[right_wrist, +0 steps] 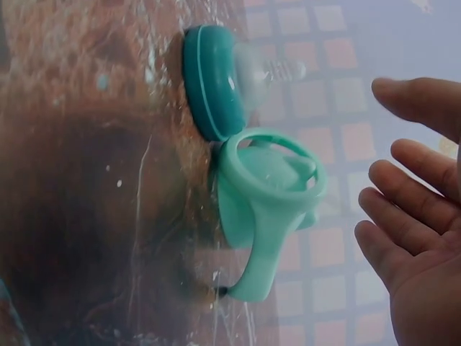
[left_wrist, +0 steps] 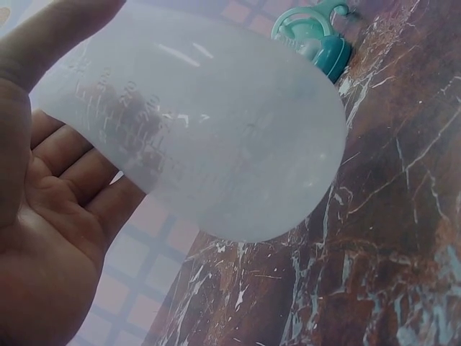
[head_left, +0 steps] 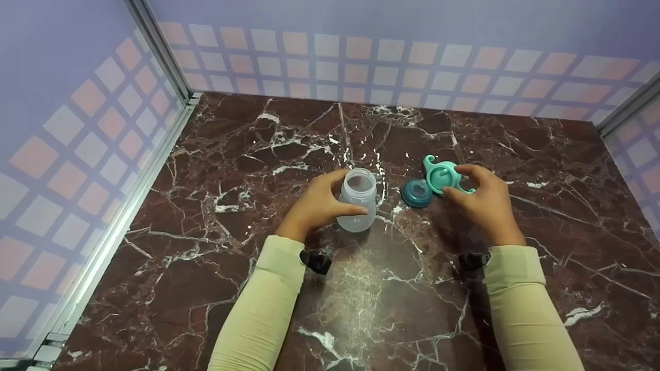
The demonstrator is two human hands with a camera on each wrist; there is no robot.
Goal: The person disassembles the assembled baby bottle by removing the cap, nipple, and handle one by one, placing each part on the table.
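Left hand (head_left: 315, 205) fingers wrapped round clear bottle (head_left: 357, 200) standing upright on marble counter (head_left: 216, 268); just right of bottle, teal cap (head_left: 416, 194) and mint handle ring (head_left: 441, 176), right hand (head_left: 484, 203) fingers spread loose, tips at the ring.

A dark red marble counter (head_left: 216, 288) with white veins, enclosed by lilac walls (head_left: 62, 129) patterned with pale pink and white squares.
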